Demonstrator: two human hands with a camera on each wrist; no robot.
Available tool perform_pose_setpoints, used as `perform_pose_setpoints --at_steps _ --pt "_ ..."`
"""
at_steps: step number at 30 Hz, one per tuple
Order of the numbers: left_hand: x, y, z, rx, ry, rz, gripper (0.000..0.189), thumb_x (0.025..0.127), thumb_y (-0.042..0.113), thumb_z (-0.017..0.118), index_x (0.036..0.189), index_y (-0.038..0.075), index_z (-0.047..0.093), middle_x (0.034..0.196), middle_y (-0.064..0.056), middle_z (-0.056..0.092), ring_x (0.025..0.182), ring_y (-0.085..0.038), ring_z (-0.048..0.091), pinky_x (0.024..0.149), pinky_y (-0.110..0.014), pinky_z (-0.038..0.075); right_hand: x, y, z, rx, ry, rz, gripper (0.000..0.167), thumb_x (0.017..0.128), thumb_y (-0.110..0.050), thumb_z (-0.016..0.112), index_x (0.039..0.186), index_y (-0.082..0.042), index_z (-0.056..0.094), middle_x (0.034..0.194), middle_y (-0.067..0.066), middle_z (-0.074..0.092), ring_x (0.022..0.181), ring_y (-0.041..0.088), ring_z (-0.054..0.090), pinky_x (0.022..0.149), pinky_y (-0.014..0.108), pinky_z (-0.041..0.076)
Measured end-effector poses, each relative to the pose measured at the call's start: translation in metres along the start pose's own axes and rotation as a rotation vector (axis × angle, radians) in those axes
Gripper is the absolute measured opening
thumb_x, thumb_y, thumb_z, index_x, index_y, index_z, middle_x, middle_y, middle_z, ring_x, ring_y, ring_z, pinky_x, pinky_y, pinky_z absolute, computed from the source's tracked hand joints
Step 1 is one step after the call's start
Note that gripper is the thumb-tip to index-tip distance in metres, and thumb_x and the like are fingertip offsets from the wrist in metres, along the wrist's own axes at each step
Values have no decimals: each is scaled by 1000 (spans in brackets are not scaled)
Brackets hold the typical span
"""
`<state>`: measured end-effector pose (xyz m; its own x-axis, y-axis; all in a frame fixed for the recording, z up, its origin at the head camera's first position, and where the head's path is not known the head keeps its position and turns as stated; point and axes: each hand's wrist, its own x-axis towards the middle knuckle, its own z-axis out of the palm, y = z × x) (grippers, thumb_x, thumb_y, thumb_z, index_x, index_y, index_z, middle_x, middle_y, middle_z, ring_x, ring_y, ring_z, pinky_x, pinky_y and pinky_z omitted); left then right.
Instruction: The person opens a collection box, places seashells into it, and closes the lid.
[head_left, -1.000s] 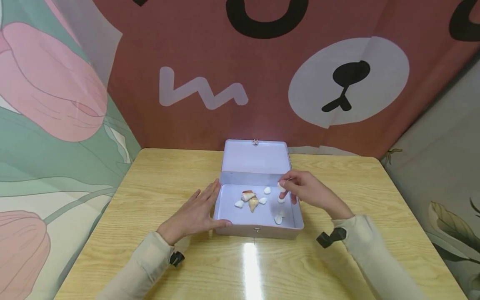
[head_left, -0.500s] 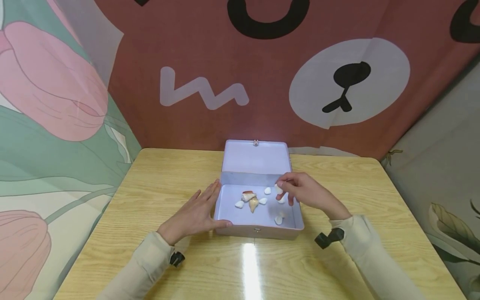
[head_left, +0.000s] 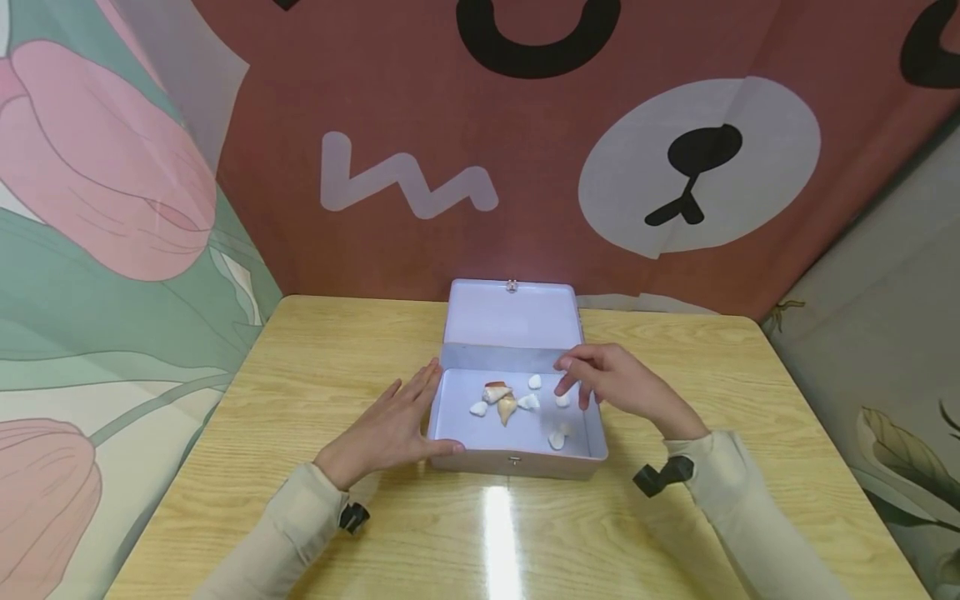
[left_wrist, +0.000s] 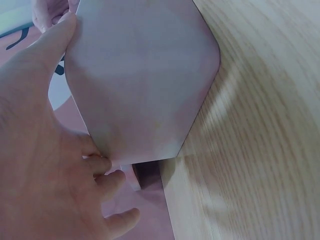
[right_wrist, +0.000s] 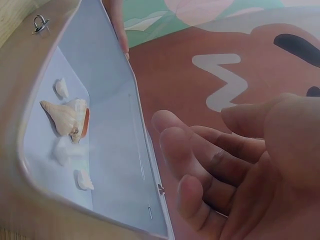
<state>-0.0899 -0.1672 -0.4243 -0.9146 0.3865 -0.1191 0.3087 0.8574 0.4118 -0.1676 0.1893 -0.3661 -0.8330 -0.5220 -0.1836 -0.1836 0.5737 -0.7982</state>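
Observation:
An open pale lilac metal box (head_left: 480, 462) stands on the table with seashells on its floor. My left hand (head_left: 390, 429) rests along the box's left side, thumb on the front rim and fingers stretched toward the back corner. Above the box's right side hovers my right hand (head_left: 615, 383), its fingers loosely bent with nothing between them. Near the middle lie a tan spiral shell (head_left: 507, 409) and an orange-and-white shell (head_left: 496, 392). A white shell (head_left: 528, 402) beside them looks blurred in the right wrist view. More white shells (head_left: 557, 439) lie around, one (head_left: 562, 401) partly under the right fingers.
The box's lid (head_left: 513, 312) leans back, with a small metal clasp (head_left: 512, 286) at its top edge. Wooden table (head_left: 360, 333) surrounds the box. A printed cloth (head_left: 375, 250) hangs behind the table.
The white shell that my right hand pinched has left its fingers and is now down beside the white shell by the spiral shells. The left hand has stayed on the box.

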Motion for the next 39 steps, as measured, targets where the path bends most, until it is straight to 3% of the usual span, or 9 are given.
perform_pose_setpoints --at_steps 8,16,27,32,39 --pt "0 0 1 6 3 0 127 87 82 65 171 4 11 182 -13 6 169 -32 15 135 -65 18 -3 17 -2 38 91 32 34 112 -28 56 131 -2 67 105 13 80 74 23 70 63 27 56" --pt "-1 -2 4 9 14 7 125 89 83 63 171 5 9 182 -13 6 169 -31 14 136 -63 17 -6 41 -3 57 230 46 39 114 -29 53 137 1 63 116 23 76 83 20 71 67 33 60" --pt "-2 -3 4 10 14 19 121 92 81 59 171 5 9 182 -12 5 169 -31 14 136 -63 18 -6 52 3 70 271 49 35 113 -21 54 137 3 62 120 24 73 88 30 69 65 29 59" --pt "-3 -4 4 2 21 26 109 100 75 53 171 5 10 182 -12 4 169 -31 14 135 -64 17 -2 56 9 57 316 71 31 111 -20 58 133 1 65 114 22 70 84 29 67 63 32 59" --pt "-1 -5 6 -37 37 35 97 106 70 43 171 5 8 182 -11 4 169 -30 13 136 -63 15 4 62 16 62 355 93 31 110 -17 56 135 1 64 110 19 64 79 24 62 59 26 54"
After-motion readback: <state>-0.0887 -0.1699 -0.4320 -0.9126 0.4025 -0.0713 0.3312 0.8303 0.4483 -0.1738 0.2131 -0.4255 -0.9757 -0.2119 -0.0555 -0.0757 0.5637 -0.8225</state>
